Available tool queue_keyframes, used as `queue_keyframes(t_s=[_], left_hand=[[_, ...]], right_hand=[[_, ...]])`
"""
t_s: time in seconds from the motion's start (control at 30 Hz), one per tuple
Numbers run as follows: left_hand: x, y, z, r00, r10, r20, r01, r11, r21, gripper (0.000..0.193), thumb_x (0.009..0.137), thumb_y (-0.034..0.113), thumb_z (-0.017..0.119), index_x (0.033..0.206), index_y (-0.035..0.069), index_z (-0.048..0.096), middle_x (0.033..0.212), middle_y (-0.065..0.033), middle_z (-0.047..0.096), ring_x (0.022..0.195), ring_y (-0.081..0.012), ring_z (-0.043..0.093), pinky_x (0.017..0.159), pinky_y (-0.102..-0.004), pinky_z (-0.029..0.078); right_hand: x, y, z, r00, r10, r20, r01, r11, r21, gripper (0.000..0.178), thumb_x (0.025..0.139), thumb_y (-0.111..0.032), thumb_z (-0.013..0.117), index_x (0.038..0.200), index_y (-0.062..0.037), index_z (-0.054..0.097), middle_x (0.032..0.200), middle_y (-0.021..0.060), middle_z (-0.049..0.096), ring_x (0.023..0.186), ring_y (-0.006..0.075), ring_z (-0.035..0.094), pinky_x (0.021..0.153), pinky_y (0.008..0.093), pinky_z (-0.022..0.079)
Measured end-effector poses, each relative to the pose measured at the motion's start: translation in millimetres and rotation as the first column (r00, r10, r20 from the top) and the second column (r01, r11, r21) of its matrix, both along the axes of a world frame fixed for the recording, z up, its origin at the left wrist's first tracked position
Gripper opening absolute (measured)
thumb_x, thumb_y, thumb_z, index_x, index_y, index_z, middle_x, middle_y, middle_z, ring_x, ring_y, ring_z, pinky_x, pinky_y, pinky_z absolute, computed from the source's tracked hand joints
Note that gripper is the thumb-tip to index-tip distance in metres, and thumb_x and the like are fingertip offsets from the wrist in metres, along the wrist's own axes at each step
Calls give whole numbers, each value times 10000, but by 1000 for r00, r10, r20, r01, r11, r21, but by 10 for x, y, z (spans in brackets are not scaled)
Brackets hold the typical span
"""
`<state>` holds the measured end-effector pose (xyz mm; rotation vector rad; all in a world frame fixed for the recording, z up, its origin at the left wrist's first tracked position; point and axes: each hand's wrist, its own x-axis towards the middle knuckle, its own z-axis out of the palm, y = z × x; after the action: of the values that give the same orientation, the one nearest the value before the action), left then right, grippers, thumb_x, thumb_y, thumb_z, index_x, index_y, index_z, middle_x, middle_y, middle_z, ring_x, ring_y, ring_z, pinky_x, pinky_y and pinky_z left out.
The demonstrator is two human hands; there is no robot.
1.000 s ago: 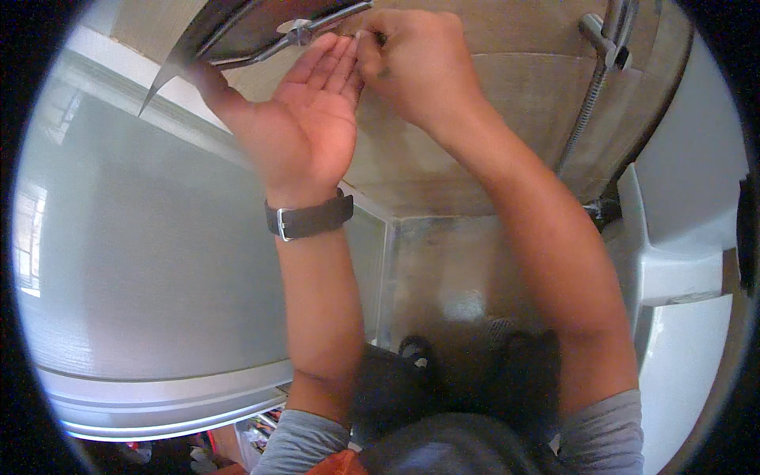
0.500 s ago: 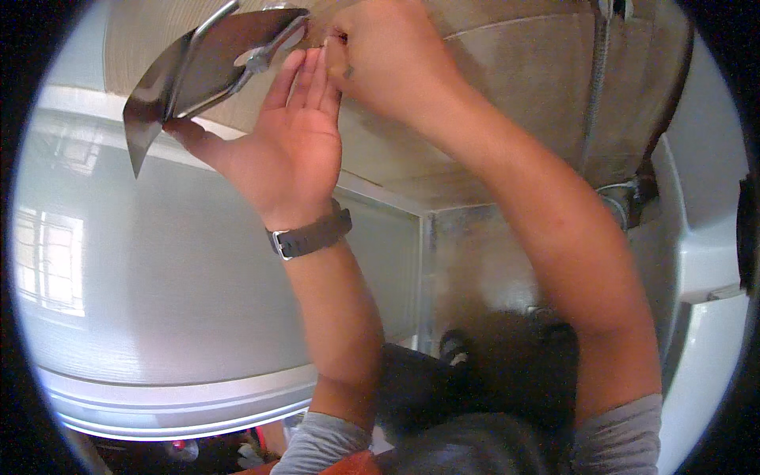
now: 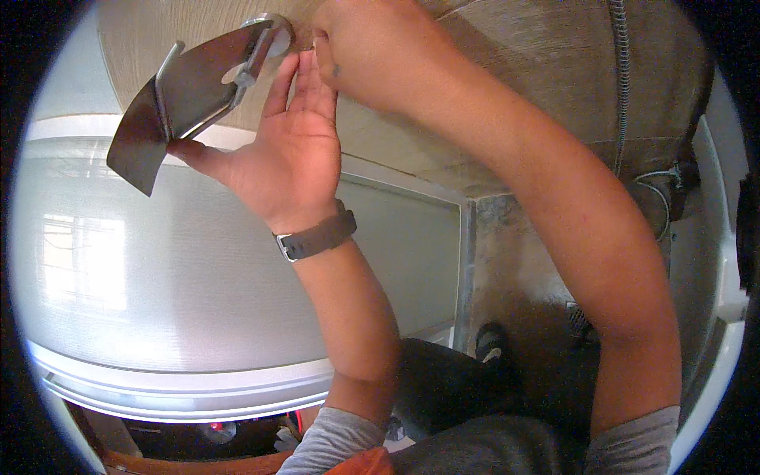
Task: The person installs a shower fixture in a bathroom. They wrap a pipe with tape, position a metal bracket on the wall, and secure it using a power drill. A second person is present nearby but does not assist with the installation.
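Note:
A toilet paper holder with a curved, shiny metal cover (image 3: 207,73) hangs at the upper left, beside the wood-patterned wall. Its bent metal rod (image 3: 207,120) runs beneath the cover, and a round base (image 3: 282,38) sits against the wall. My left hand (image 3: 293,154), palm up with fingers stretched, touches the rod's lower corner with its thumb tip. Those fingertips reach the wall just right of the base. Close beside them, my right hand (image 3: 356,47) is bent inward at the wall, fingers curled; what they hold, if anything, is hidden behind the hand.
A frosted, white-framed panel (image 3: 237,293) fills the left side below the holder. A metal hose (image 3: 622,87) hangs along the wall at right, with a thin looped pipe (image 3: 661,202) below it. White fixtures (image 3: 724,356) stand at the right edge. My shoe (image 3: 491,340) rests on brown floor.
The holder sits slightly lower and further left in view, and its round base now shows more clearly. Both hands stay together at the wall; the view has shifted a little.

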<state>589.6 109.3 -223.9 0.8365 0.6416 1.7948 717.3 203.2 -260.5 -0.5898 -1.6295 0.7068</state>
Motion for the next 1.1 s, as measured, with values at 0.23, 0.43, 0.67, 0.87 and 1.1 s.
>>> queue_keyframes(t_s=[0.23,0.43,0.67,0.87,1.1], left_hand=[[-153,-26,39,993,-94,74,92,995,24,1369,628,770,823,1370,-261,315,1499,-358,371,1419,-469,371,1219,-580,302],[-12,-43,9,997,32,70,-32,999,-5,1330,613,797,812,1321,-244,380,1451,-346,421,1383,-454,414,1212,-551,332],[-9,-42,1,997,81,20,-80,996,-29,1293,573,863,783,1198,-236,508,1349,-329,526,1293,-423,524,1183,-512,410],[-48,-49,-15,998,54,41,-53,998,-25,1311,571,869,778,1219,-234,490,1339,-333,534,1278,-417,539,1177,-506,421],[-109,-18,-48,998,-5,61,4,1000,13,1300,579,828,814,1245,-230,460,1354,-355,515,1292,-426,533,1171,-502,428]], right_hand=[[-38,-37,22,999,-34,-39,35,999,23,225,843,-143,686,834,77,732,839,346,682,829,491,718,712,529,581],[-149,-22,-17,999,-36,9,36,999,8,229,839,-151,691,833,74,730,840,347,676,828,495,711,720,540,579],[-193,13,-82,996,-67,-57,69,997,38,184,824,-115,675,806,63,718,828,350,669,827,504,703,724,547,577],[-35,-69,-41,999,-16,-42,17,1000,18,190,823,-122,667,810,60,721,797,342,668,810,495,710,707,535,580],[-130,-50,-112,992,-125,-30,127,988,89,196,840,-132,662,826,51,730,801,315,686,805,471,723,696,523,581]])
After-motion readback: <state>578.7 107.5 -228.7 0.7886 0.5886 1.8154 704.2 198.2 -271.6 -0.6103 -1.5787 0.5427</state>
